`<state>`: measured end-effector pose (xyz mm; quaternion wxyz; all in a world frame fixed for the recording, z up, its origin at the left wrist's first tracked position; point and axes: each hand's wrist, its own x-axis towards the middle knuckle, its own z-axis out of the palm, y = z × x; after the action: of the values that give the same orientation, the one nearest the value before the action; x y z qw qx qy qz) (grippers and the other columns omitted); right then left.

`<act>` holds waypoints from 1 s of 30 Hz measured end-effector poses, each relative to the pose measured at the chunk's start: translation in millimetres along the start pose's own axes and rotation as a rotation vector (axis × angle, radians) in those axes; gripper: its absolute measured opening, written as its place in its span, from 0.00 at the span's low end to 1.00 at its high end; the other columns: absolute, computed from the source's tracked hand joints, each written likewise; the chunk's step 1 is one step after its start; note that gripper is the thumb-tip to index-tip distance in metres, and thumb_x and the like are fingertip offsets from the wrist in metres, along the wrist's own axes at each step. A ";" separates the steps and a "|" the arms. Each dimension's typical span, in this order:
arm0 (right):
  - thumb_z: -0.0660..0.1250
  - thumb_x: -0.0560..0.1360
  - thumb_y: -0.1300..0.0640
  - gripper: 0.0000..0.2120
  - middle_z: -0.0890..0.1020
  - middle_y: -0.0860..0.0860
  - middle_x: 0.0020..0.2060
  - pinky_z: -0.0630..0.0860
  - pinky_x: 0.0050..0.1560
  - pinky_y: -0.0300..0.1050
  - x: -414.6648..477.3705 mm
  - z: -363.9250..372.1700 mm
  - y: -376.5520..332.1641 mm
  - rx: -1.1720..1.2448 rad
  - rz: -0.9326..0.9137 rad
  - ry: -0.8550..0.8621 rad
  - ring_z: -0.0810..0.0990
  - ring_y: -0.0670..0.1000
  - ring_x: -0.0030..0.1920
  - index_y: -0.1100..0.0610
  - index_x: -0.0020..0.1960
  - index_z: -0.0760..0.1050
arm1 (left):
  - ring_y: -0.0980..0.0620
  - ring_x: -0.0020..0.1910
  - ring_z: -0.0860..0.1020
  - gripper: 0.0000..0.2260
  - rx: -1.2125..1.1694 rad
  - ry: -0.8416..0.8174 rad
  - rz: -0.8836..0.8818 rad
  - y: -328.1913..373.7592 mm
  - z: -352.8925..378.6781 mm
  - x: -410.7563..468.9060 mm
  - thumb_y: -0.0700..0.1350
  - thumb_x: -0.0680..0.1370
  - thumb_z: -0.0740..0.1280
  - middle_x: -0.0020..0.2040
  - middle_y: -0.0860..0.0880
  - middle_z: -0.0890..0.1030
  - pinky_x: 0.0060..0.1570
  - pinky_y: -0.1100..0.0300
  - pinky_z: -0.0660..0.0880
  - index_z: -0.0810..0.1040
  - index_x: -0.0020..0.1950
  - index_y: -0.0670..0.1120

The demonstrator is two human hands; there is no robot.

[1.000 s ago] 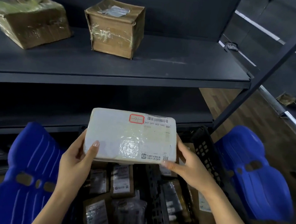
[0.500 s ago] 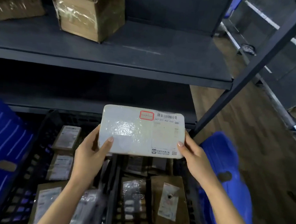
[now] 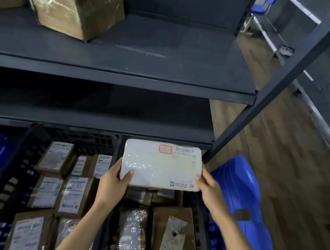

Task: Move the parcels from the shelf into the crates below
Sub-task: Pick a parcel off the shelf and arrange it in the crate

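Parcel: white parcel point(image 3: 161, 164), flat, with a barcode label and a red-framed stamp, held level between both hands over the far end of the right crate point(image 3: 200, 213).
Left hand: the left hand point(image 3: 114, 182) grips the parcel's left edge, thumb on the top face, fingers hidden underneath.
Right hand: the right hand point(image 3: 208, 187) grips the near right corner, thumb on top, fingers out of sight below.
Right crate: black and slotted, directly under the hands, with brown and plastic-wrapped parcels inside.
Left crate: the left crate point(image 3: 74, 136) sits left of the left hand, against the right crate, packed with labelled brown parcels.
Shelf: the dark shelf point(image 3: 146, 62) lies above and beyond the hands; a taped brown box point(image 3: 75, 5) stands on it, up and left of them.
Seat: a blue seat point(image 3: 240, 192) is just right of the right hand.
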<state>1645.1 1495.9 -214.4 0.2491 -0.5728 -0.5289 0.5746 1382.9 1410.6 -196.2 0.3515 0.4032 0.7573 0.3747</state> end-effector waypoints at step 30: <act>0.57 0.82 0.51 0.24 0.78 0.28 0.48 0.74 0.41 0.26 143.5 49.5 110.7 -0.060 0.218 -0.032 0.78 0.27 0.45 0.41 0.76 0.56 | 0.39 0.63 0.72 0.27 0.278 0.067 -0.286 -77.9 93.0 110.1 0.42 0.82 0.57 0.73 0.37 0.64 0.49 0.59 0.67 0.51 0.78 0.39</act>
<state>1603.3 1573.0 -380.6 0.1594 -0.6249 -0.4844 0.5912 1386.3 1502.5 -331.8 0.3168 0.3235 0.8625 0.2258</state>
